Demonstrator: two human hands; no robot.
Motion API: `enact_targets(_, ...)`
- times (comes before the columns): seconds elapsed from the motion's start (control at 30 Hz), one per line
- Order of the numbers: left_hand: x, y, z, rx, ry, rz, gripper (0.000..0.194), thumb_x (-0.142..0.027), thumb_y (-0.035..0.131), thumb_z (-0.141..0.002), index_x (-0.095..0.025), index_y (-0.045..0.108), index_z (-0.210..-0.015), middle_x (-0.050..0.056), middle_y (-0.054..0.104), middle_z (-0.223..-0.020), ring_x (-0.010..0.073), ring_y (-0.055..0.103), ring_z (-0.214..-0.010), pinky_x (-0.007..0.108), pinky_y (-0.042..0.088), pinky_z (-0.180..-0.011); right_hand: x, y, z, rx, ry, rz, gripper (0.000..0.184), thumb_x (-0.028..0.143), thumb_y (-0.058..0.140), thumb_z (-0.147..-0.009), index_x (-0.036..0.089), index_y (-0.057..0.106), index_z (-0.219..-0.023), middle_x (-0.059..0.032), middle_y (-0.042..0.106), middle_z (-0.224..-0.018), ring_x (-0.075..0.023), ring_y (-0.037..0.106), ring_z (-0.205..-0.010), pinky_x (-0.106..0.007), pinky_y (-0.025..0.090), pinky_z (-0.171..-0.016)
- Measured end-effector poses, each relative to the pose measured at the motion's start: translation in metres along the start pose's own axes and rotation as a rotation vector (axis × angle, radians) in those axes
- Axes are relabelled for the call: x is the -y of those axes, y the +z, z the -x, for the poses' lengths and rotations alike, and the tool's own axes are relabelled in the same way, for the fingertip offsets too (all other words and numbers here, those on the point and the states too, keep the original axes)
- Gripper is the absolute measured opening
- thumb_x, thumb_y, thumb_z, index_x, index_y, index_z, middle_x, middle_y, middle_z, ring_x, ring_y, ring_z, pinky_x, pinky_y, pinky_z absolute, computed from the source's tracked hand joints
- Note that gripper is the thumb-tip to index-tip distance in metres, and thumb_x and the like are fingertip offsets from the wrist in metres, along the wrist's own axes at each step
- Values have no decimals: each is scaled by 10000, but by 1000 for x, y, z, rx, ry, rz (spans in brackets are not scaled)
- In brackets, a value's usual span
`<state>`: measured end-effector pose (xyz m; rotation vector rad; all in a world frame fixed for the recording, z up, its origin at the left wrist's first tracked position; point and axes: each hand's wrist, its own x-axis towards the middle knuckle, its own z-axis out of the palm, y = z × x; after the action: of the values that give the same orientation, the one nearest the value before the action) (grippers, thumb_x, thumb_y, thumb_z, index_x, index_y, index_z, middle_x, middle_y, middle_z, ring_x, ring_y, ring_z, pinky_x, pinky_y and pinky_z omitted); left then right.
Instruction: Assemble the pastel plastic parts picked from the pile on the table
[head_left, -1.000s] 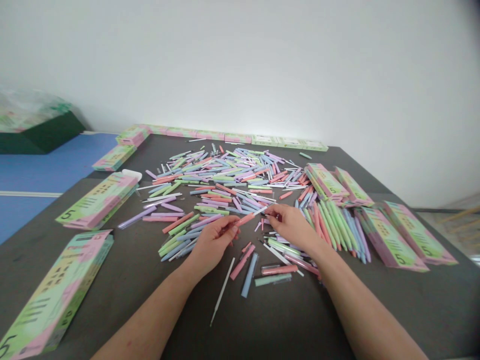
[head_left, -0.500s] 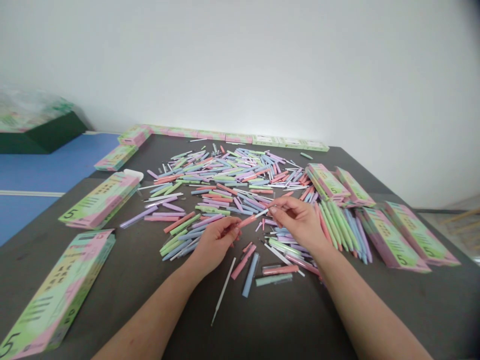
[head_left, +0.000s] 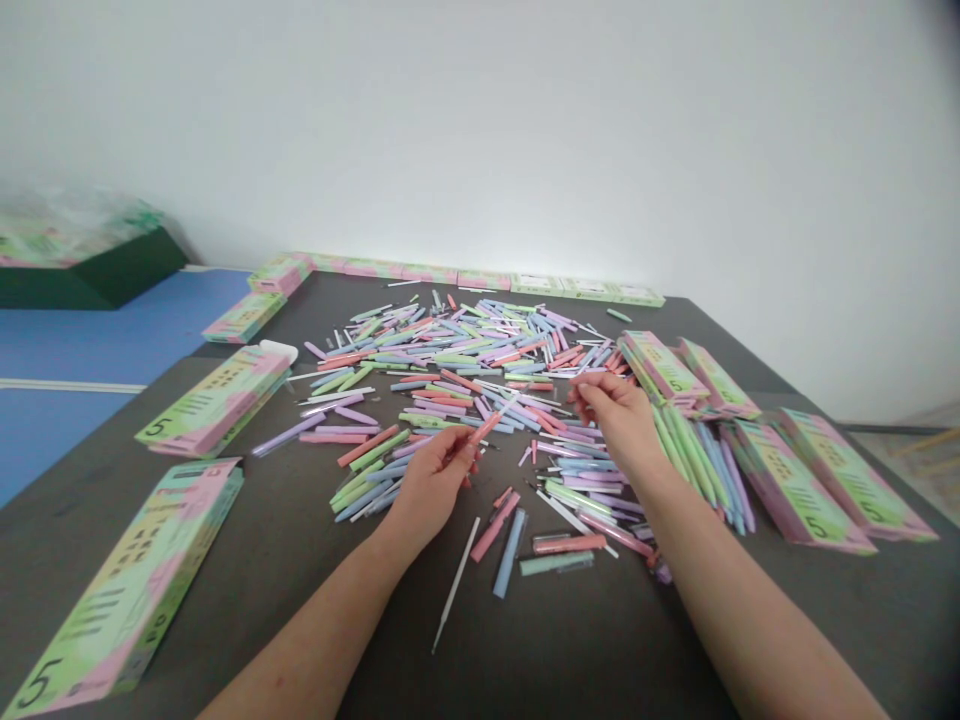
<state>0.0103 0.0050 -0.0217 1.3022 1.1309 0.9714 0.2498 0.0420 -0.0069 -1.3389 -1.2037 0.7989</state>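
Note:
My left hand (head_left: 435, 475) is closed around a coral pen (head_left: 489, 425), which points up and to the right with a pale tip end. My right hand (head_left: 619, 415) hovers just right of it, apart from the pen, thumb and fingers pinched together. What sits in that pinch, if anything, is too small to make out. Below the hands lie loose pen parts: a white pen refill (head_left: 456, 585), a blue pen barrel (head_left: 509, 553), a coral barrel (head_left: 568, 543) and a mint barrel (head_left: 556, 563). Beside my right wrist is a row of green pens (head_left: 686, 455).
A wide heap of pastel pen parts (head_left: 450, 340) covers the middle of the dark table (head_left: 300, 560). Printed boxes stand at left (head_left: 127, 580), at right (head_left: 799, 485) and along the back edge (head_left: 536, 284). A dark green crate (head_left: 97, 275) rests on a blue surface at far left.
My right hand has moved off the pen to the right. The coral pen stays in my left hand, now tilted more steeply upward. The whole view has shifted slightly.

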Motion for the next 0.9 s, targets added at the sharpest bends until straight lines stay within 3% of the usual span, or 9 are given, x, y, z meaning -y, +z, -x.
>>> enact_targets(0.17, -7, 0, 1, -90, -29, 117, 223, -331, 570, -800, -155, 614, -930, 9, 608, -755, 103, 523, -602, 224, 455, -572, -3, -21, -38, -89, -60, 619, 257, 175, 495, -757, 135, 701, -905, -54, 700, -765, -159, 631, -594, -261, 464, -569)
enact_targets(0.27, -8, -1, 1, -107, -26, 159, 223, -346, 595, -774, -156, 621, -889, 10, 606, -775, 111, 542, -644, 212, 460, -557, -5, -30, -54, -1, -49, 1043, 357, 124, 448, -768, 159, 726, -989, -67, 734, -865, -198, 675, -765, -279, 486, -705)
enact_targets(0.33, -8, -1, 1, -113, -31, 173, 229, -350, 605, -764, -158, 623, -886, 10, 611, -780, 110, 543, -645, 210, 464, -554, -11, -32, -60, 73, -39, 1163, 370, 93, 465, -746, 163, 741, -982, -80, 739, -923, -224, 671, -877, -285, 479, -773)
enact_targets(0.47, -7, -1, 0, -114, -31, 175, 232, -352, 611, -757, -162, 627, -890, 7, 612, -761, 120, 557, -667, 213, 470, -568, -24, -27, -63, 193, -49, 1226, 349, 67, 533, -694, 161, 753, -949, -92, 741, -955, -239, 655, -950, -270, 464, -803)
enact_targets(0.6, -8, -1, 1, -103, -36, 164, 208, -330, 589, -775, -161, 617, -893, 6, 605, -778, 111, 551, -656, 213, 471, -572, -31, -23, -63, 276, -69, 1253, 267, 100, 567, -715, 152, 752, -901, -101, 741, -910, -233, 656, -901, -262, 457, -754)
enact_targets(0.73, -8, -1, 1, -92, -53, 151, 212, -327, 579, -784, -157, 605, -909, 3, 597, -772, 100, 532, -627, 207, 462, -563, -33, -24, -63, 318, -87, 1238, 165, 216, 600, -778, 147, 740, -831, -120, 728, -856, -239, 645, -860, -280, 442, -735)
enact_targets(0.9, -8, -1, 0, -73, -51, 145, 235, -338, 570, -793, -155, 605, -938, 7, 593, -758, 113, 540, -656, 206, 449, -565, -27, -25, -55, 318, -105, 1155, 242, 348, 566, -836, 150, 704, -811, -108, 705, -834, -220, 626, -820, -285, 431, -716)
